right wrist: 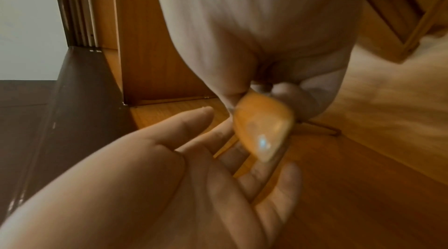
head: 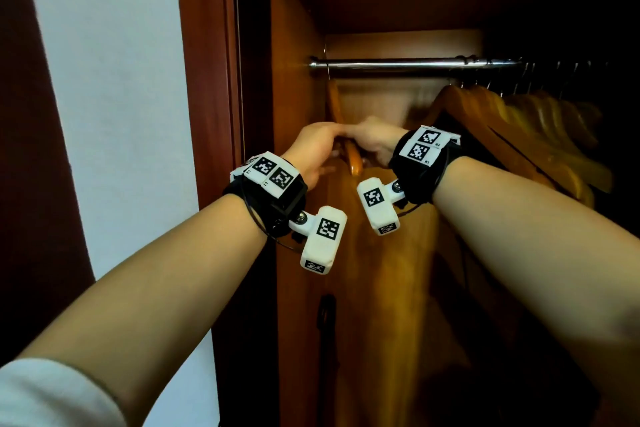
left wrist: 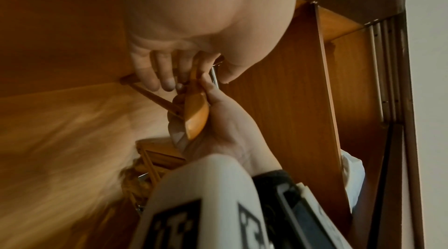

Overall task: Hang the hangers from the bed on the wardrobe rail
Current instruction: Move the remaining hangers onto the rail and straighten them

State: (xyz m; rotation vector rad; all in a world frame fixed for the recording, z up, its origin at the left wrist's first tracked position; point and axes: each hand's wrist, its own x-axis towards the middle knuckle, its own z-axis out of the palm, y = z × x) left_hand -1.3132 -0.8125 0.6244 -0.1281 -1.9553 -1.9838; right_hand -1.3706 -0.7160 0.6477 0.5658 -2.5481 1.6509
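A wooden hanger (head: 354, 161) hangs end-on near the left end of the metal rail (head: 398, 63), and a thin hook wire shows at that end of the rail. My right hand (head: 374, 142) grips the hanger's near shoulder, fingers curled round it (right wrist: 261, 128). My left hand (head: 310, 152) is beside it with fingers fairly straight (right wrist: 218, 147), touching the hanger's rounded end from below. The left wrist view shows the same hanger end (left wrist: 196, 117) lying in the right palm (left wrist: 225, 128). The hook's seat on the rail is hidden.
Several more wooden hangers (head: 502, 121) crowd the right part of the rail. The wardrobe's left side panel (head: 294, 97) stands close to my left hand. The dark door frame (head: 207, 62) and a white wall (head: 114, 80) lie further left. Bare rail runs between the two groups.
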